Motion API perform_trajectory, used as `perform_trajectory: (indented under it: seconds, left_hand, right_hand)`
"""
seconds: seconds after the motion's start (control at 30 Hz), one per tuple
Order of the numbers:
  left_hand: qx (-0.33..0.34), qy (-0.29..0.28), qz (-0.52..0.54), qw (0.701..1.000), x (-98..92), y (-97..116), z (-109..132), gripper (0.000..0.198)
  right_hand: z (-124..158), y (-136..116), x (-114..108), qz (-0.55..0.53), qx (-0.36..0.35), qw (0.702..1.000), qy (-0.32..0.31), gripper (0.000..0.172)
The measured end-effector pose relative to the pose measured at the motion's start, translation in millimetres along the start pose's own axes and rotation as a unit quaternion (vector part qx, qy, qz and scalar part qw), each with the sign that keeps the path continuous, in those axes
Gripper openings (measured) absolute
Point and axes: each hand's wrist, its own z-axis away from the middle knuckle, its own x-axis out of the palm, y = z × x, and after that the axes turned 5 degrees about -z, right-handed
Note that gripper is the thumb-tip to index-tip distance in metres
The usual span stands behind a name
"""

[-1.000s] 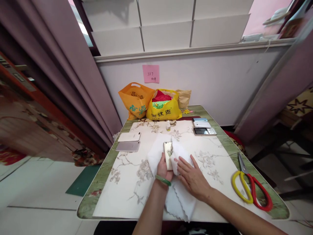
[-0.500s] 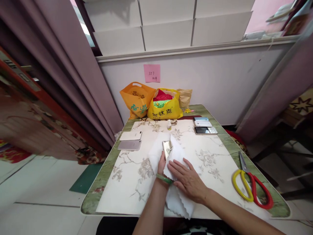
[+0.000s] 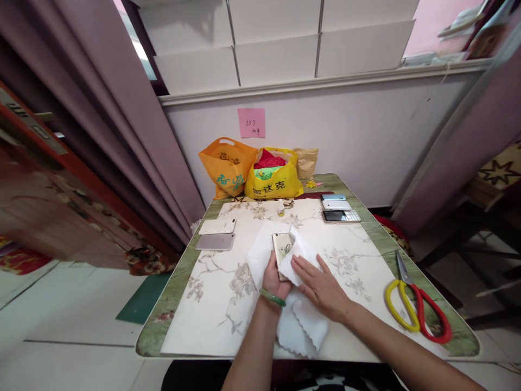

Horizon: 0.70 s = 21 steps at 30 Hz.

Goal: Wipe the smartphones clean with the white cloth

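- L hand is holding the gold phone, its fingers closed round the lower part; a green bracelet is on this wrist.
- R hand is spread, palm down, fingers nearly straight, tips resting on the white cloth.
- Phone is approx. in the middle of the table, tilted a bit, w/ its far end out of the hand; cloth covers part of its R side.
- More of the cloth, w/ wavy edge, lies under & near the wrists, on the flowered sheet.
- L side: white phone and, just nearer, grey phone, both flat.
- R side, far: blue phone, silver phone, keypad phone, close together in a row.
- R side, near: scissors, 1 handle yellow, 1 red, blades pointing away.
- Beyond the hands: small bottle, upright.
- Far edge, L to R: orange bag, yellow bag w/ red & green contents, brown bag.
- Pink note is on the wall above.
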Motion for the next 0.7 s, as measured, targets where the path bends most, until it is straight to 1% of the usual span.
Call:
perform_trajectory:
  seconds: [0.1, 0.2, 0.3, 0.37, 0.43, 0.53, 0.57, 0.63, 0.7]
  left_hand:
    - [-0.031, -0.005, 0.001, 1.0, 1.4, 0.3, -0.3, 0.044]
    - [-0.051, -0.002, -0.034, 0.998, -0.5, 1.0, 1.5, 0.041]
    - [-0.085, -0.018, -0.089, 0.992, -1.8, 0.0, 3.1, 0.045]
    - [-0.115, -0.034, -0.115, 0.986, -1.8, -1.5, 3.2, 0.049]
    - [-0.137, -0.041, -0.136, 0.98, -1.8, -2.7, 2.5, 0.049]
    - [-0.155, -0.047, -0.166, 0.973, -2.4, -3.6, 0.7, 0.05]
    - [-0.161, -0.047, -0.173, 0.971, -2.8, -3.7, 0.2, 0.051]
    - [-0.165, -0.037, -0.176, 0.97, -3.2, -4.2, -0.4, 0.052]
    - [-0.165, -0.017, -0.174, 0.971, -2.6, -5.1, -0.1, 0.053]
  right_hand:
    - [-8.4, 17.9, -2.4, -0.052, 0.066, 0.996, 0.035, 0.049]
    - [-22.2, 37.4, -3.6, -0.125, 0.093, 0.984, 0.086, 0.045]
    - [-38.1, 52.7, -8.5, -0.229, 0.092, 0.957, 0.156, 0.042]
    - [-48.8, 57.7, -14.7, -0.295, 0.094, 0.933, 0.184, 0.041]
    - [-59.0, 58.2, -22.2, -0.351, 0.114, 0.914, 0.17, 0.04]
    - [-71.8, 54.2, -30.4, -0.409, 0.151, 0.894, 0.107, 0.034]
    - [-75.1, 52.7, -31.2, -0.417, 0.164, 0.889, 0.096, 0.032]
    - [-79.6, 50.6, -29.2, -0.423, 0.191, 0.881, 0.096, 0.031]
    - [-81.1, 50.3, -23.8, -0.426, 0.214, 0.872, 0.106, 0.033]
